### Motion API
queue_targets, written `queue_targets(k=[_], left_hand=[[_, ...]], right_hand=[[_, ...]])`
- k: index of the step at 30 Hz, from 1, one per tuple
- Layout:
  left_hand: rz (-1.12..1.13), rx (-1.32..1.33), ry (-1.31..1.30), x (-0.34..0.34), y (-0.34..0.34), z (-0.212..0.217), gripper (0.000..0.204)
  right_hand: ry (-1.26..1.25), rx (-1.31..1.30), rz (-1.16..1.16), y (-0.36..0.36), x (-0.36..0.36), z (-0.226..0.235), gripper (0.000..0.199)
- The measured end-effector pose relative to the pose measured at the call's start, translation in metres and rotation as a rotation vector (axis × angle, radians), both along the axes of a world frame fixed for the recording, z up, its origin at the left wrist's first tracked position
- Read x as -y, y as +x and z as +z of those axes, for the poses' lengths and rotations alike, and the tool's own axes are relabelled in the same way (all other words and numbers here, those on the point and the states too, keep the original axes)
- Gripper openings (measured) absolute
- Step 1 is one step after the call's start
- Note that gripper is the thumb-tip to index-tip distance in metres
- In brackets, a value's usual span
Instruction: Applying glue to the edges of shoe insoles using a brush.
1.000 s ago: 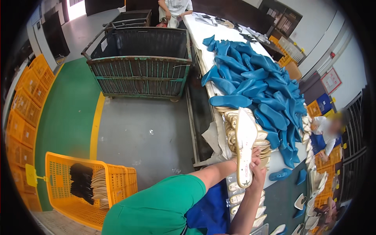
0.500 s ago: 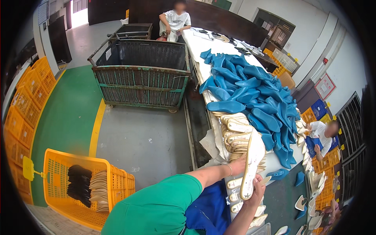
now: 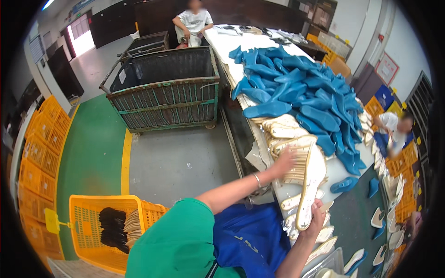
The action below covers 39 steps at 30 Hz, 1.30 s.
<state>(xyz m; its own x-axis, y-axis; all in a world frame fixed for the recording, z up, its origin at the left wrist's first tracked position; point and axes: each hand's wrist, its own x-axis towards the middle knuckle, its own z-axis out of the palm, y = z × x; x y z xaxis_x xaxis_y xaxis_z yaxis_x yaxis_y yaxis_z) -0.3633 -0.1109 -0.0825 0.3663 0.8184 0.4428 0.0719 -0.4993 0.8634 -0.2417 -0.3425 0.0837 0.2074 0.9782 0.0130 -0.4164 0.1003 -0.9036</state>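
Note:
My right hand grips a long white insole near its narrow lower end and holds it tilted upright. A small beige piece sticks out beside the fingers of that hand. My left hand, slightly blurred, has its fingers stretched out beside a row of stacked insoles; nothing shows in it. Part of the stack is hidden behind the raised insole. Beyond the stack rises a large heap of blue shoe lasts on the white table.
A yellow crate at the lower left holds black and beige pieces. Farther off stands a wheeled green-framed cart. One person sits at the far table end; another works at the right. A single blue last lies near the table's edge.
My left hand has moved out from behind the raised insole to the stack's left side. My right hand still holds the insole. The whole view has shifted slightly.

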Motion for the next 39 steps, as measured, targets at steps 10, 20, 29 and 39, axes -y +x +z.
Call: queue_targets(k=[10, 20, 29, 39], left_hand=[[-0.300, 1.008, -0.071, -0.069, -0.230, 0.233, 0.096], [0.058, 1.415, -0.694, -0.030, -0.250, 0.049, 0.101], [-0.455, 0.845, -0.727, 0.030, -0.144, 0.121, 0.067], [-0.686, 0.160, -0.830, 0.099, 0.049, 0.080, 0.047]], right_hand=[[-0.062, -0.024, -0.043, 0.004, -0.015, -0.003, 0.022], [-0.138, -0.019, -0.038, 0.000, -0.015, -0.020, 0.023], [-0.116, -0.062, -0.054, -0.002, -0.016, -0.028, 0.027], [-0.150, -0.121, -0.238, 0.036, 0.047, -0.019, 0.022]])
